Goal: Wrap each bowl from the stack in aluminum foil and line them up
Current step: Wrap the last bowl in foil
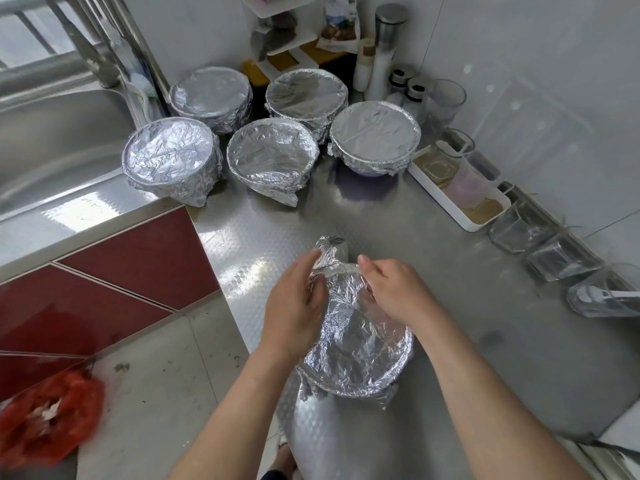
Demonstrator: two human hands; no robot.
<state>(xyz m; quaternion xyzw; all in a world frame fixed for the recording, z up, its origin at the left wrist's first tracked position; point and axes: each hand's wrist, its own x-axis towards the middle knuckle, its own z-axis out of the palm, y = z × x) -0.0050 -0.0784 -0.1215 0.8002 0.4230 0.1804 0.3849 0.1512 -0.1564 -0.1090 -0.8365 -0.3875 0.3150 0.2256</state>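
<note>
The stainless tabletop point(450, 265) is stamped with a fine diamond pattern and shines in patches. To its left lies a smooth steel sink point(52, 140). At the far end of the tabletop stand five foil-wrapped bowls point(272, 157), two behind and three in front, close together. They are round, their tops drawn flat or sagging and their sides crinkled. Nearer, at the tabletop's front edge, is the sixth bowl point(360, 351), tilted toward the camera and lined with wrinkled foil sheet point(330, 251), which rises in a crumpled peak at its far rim. The left hand point(294, 306) curls its fingers round the foil at that rim. The right hand point(398, 292) pinches the same bunched edge between thumb and fingers.
</note>
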